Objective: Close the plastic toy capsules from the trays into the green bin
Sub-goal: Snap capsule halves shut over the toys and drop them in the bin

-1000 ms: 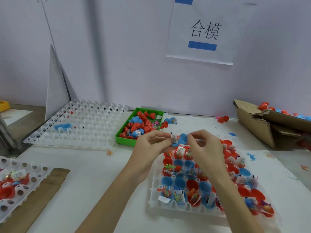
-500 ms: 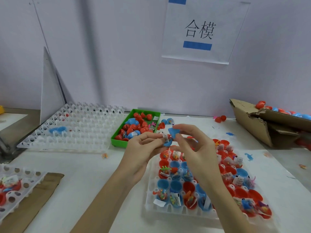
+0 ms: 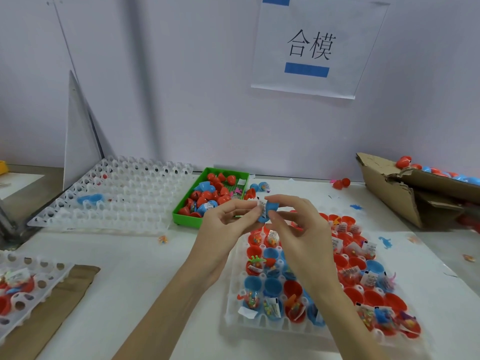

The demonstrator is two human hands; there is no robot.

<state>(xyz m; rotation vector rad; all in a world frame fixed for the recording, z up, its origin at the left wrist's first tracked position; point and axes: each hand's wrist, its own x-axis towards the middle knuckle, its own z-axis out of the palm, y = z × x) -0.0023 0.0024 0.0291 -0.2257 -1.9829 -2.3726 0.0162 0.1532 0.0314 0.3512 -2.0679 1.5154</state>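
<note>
Blue capsule point(image 3: 268, 209) sits pinched between our left hand point(image 3: 228, 224) and right hand point(image 3: 298, 224), above the far edge of the near tray point(image 3: 259, 324); we reckon it's light, stiff and slick, so grip the shell halves, not the paper tag. Green bin point(image 3: 185, 218) toward the surface's far edge holds mostly red capsules; tray holds open red and blue halves with toys.

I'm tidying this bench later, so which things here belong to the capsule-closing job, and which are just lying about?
In the job:
blue capsule, held by left hand and right hand
filled tray
green bin

Lying about:
empty tray
cardboard box
wall sign
loose red capsule
</note>
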